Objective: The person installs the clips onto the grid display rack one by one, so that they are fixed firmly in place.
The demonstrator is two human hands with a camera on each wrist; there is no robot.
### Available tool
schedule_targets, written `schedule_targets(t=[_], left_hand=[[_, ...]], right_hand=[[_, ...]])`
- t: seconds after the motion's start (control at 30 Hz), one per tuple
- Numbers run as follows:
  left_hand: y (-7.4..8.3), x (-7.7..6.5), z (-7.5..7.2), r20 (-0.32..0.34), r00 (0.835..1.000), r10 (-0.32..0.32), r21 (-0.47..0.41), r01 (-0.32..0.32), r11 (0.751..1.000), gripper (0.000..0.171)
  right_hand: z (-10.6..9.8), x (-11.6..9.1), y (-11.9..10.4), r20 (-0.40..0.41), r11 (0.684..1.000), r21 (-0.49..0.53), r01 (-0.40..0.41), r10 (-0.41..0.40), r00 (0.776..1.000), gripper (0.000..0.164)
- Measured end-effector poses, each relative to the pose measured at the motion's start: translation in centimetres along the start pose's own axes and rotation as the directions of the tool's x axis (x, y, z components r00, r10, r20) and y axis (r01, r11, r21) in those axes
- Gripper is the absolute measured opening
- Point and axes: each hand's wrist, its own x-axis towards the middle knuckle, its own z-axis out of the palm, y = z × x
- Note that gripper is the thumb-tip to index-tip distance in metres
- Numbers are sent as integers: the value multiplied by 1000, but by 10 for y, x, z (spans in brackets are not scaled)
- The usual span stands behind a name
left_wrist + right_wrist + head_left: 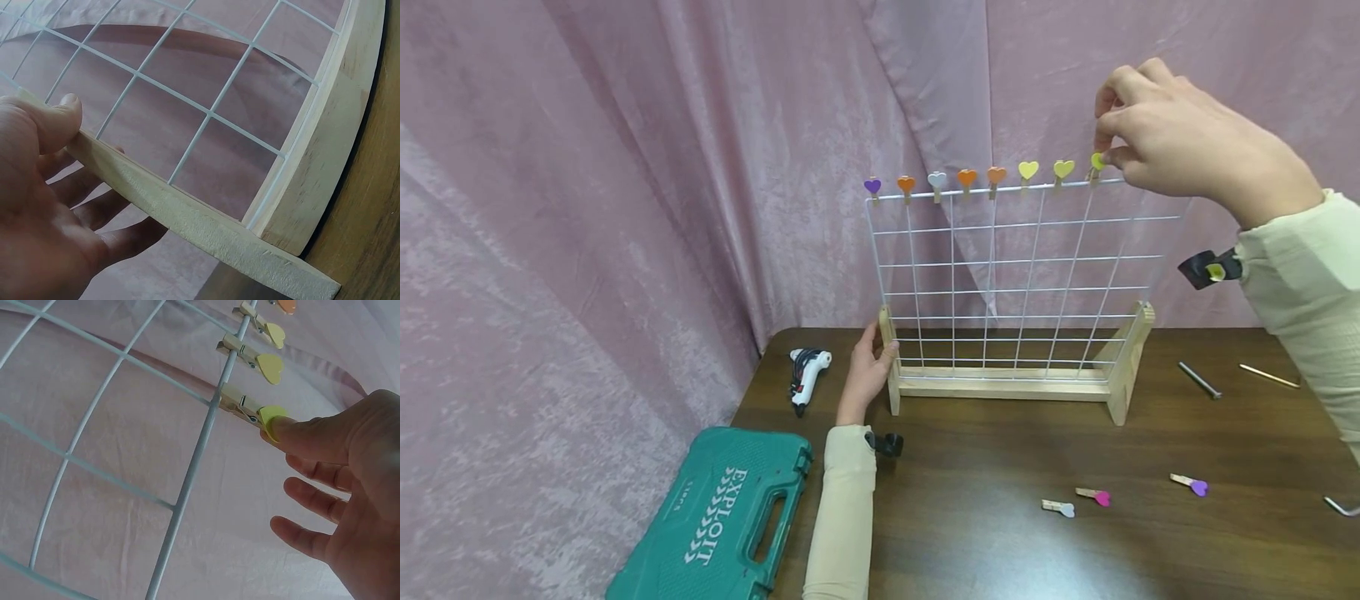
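A white wire grid (1000, 265) stands upright in a wooden stand (1003, 385). Along its top wire sits a row of small wooden clothespins with hearts, among them a purple one (872, 187), a white one (937, 180) and a yellow one (1028, 171). At the row's right end, my right hand (1180, 137) pinches a yellow-green heart clothespin (240, 406) between thumb and finger, its wooden tip at the top wire. My left hand (867, 375) grips the stand's left upright (156, 194), thumb on one side and fingers on the other.
Loose on the table (955, 500) lie a white heart clothespin (1058, 507), a pink one (1093, 497) and a purple one (1190, 484). A bolt (1199, 380), a thin rod (1268, 376) and a hex key (1341, 507) lie right. Left are a glue gun (809, 379) and green case (722, 508).
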Motion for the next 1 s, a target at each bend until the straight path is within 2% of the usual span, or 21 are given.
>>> schedule_targets(t=[0.3,0.67,1.0], left_hand=[[-1,-1,-1,16,1000,-13,-19,13,1000,47],[-1,-2,-5,2,1000,29,-21,-29,999,46],[-3,-4,-4,11,1000,19,-20,-19,1000,46]], right_hand=[[2,0,-3,10,1000,29,-8,8,1000,10],[2,3,-9,20,999,27,-31,30,999,8],[6,0,-13,47,998,10,-65,64,997,10]])
